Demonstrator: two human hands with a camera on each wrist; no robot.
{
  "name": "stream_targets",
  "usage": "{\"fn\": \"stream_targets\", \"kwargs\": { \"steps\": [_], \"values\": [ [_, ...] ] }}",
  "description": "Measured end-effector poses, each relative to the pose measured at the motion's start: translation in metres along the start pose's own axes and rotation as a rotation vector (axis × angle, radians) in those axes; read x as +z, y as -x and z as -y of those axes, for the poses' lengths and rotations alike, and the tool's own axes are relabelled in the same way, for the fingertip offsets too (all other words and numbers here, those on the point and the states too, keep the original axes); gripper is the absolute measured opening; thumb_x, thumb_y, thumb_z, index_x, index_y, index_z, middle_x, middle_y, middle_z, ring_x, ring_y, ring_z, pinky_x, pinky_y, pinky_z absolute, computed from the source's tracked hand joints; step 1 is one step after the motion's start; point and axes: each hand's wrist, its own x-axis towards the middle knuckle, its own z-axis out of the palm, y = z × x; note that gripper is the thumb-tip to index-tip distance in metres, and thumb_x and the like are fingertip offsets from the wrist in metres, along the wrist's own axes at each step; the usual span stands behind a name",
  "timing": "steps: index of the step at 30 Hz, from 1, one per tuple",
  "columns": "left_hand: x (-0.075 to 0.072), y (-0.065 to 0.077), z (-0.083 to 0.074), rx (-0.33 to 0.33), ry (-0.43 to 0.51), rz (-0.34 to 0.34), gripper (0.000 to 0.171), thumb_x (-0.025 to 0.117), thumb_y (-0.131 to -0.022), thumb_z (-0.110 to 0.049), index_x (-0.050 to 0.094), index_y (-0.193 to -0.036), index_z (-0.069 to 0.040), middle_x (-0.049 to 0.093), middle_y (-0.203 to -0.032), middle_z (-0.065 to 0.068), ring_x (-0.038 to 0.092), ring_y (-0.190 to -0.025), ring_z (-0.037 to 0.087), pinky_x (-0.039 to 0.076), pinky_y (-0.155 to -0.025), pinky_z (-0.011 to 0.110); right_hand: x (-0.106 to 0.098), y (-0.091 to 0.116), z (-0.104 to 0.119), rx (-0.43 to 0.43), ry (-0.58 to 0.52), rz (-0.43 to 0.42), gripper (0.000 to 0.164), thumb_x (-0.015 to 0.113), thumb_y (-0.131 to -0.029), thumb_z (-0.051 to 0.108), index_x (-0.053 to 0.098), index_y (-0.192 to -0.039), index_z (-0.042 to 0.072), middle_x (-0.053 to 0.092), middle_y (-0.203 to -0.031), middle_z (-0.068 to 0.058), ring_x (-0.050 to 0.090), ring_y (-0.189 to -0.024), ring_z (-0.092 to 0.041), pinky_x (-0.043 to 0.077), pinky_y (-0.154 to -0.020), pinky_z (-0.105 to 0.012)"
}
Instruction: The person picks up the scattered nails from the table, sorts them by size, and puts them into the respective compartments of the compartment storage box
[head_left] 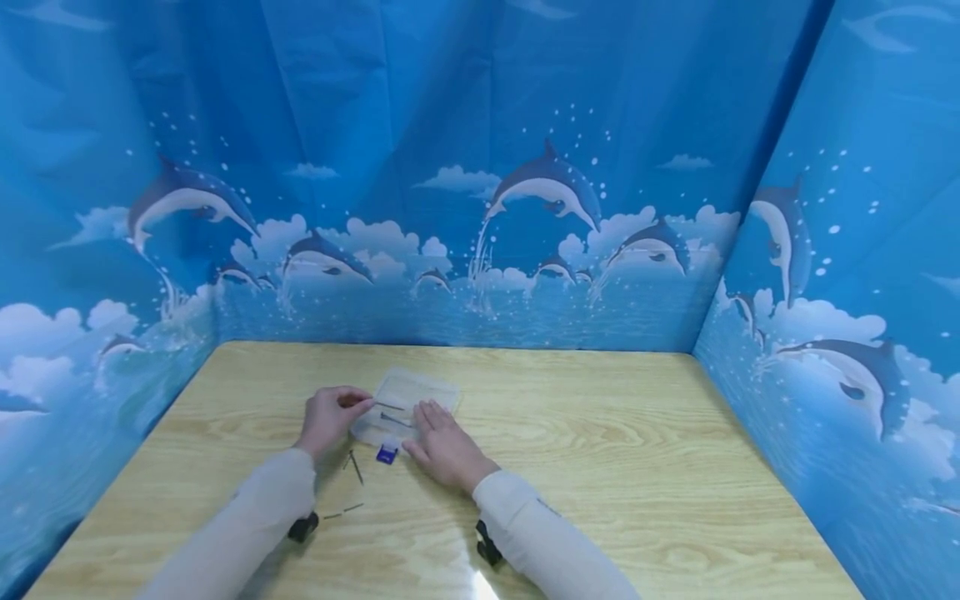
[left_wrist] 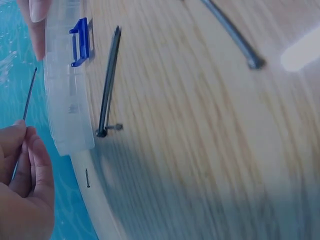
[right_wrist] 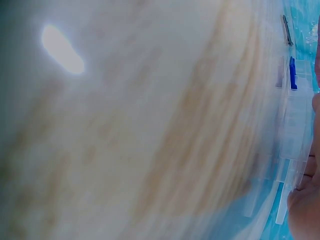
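The left hand (head_left: pixel 330 419) pinches a thin nail (left_wrist: pixel 30 95) over the clear box (head_left: pixel 405 382) — the right hand (head_left: pixel 447 450), fingers straight, rests at its edge.

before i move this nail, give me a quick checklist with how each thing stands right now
1. Nail gripped: ok, the left hand pinches it.
2. Nail lined up with the box: ok, the head view shows it across the box.
3. Right hand at the box: ok, its fingers lie at the right side.
4. Loose nails gathered: not ok, several lie on the table.
5. Lid position: cannot tell, the clear plastic blends together.
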Motion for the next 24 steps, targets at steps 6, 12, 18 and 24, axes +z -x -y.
{"fn": "stream_targets", "kwargs": {
  "steps": [6, 12, 18, 24],
  "values": [
    [0.006, 0.001, -0.001, -0.038, -0.007, 0.011, 0.015, 0.069, -0.089, -0.015, 0.072, -0.098, -0.004, 0.072, -0.093, 0.011, 0.066, -0.088, 0.025, 0.054, -0.079, 0.040, 0.002, 0.000, 0.000, -0.008, 0.006, 0.001, 0.063, 0.030, -0.104, 0.045, 0.024, -0.149, 0.002, 0.023, -0.156, -0.015, 0.017, -0.145, -0.027, 0.016, -0.118, -0.037],
    [0.012, 0.000, 0.003, -0.019, -0.026, -0.019, 0.012, 0.070, -0.088, -0.012, 0.073, -0.096, -0.004, 0.072, -0.091, 0.010, 0.065, -0.085, 0.023, 0.054, -0.078, 0.040, 0.002, -0.001, 0.000, -0.007, 0.031, 0.002, 0.063, 0.032, -0.104, 0.044, 0.025, -0.149, 0.001, 0.025, -0.156, -0.016, 0.019, -0.145, -0.027, 0.017, -0.118, -0.036],
    [0.017, -0.001, 0.002, 0.015, -0.034, -0.035, 0.011, 0.070, -0.086, -0.009, 0.073, -0.094, -0.001, 0.071, -0.087, 0.011, 0.065, -0.079, 0.022, 0.054, -0.073, 0.039, 0.003, -0.001, -0.001, -0.005, 0.037, -0.003, 0.064, 0.030, -0.104, 0.045, 0.024, -0.149, 0.001, 0.025, -0.156, -0.016, 0.019, -0.145, -0.027, 0.016, -0.118, -0.037],
    [0.019, -0.003, 0.001, 0.031, -0.057, -0.039, 0.010, 0.070, -0.086, -0.008, 0.073, -0.093, -0.001, 0.072, -0.088, 0.012, 0.065, -0.080, 0.024, 0.054, -0.075, 0.041, 0.002, 0.000, -0.001, -0.008, 0.037, -0.017, 0.063, 0.031, -0.104, 0.044, 0.025, -0.149, 0.000, 0.025, -0.155, -0.017, 0.020, -0.145, -0.028, 0.018, -0.118, -0.038]
  ]
}}
